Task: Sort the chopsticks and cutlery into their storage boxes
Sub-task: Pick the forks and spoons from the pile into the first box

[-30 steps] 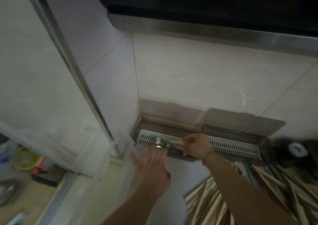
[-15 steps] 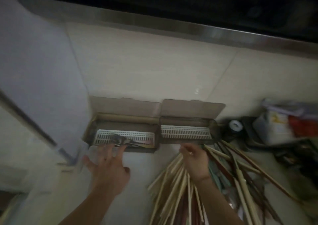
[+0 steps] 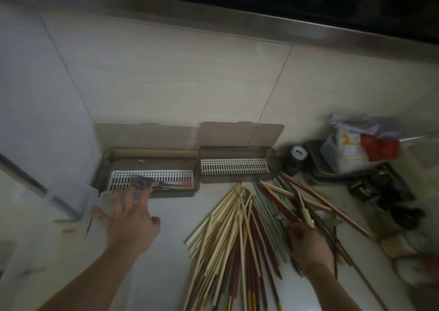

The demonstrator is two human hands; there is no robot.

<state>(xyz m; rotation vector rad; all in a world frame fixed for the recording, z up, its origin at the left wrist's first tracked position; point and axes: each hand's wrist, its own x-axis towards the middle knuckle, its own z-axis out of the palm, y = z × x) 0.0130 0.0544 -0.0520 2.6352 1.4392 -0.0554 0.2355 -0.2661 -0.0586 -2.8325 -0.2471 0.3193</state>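
Right hand (image 3: 308,244) has dropped onto the chopsticks (image 3: 228,230).

The spread left hand (image 3: 129,220) touches the brown lidded storage box (image 3: 152,193) holding metal forks (image 3: 142,181); the right hand (image 3: 308,245) reaches into mixed wooden chopsticks (image 3: 228,230) on the pale counter (image 3: 171,215).

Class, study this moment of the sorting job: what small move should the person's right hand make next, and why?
Probably close the right hand on a few sticks from the fanned pile of wooden chopsticks and carry them to the right brown storage box with the white slotted tray. That box looks empty and open; the left brown box already holds metal forks.
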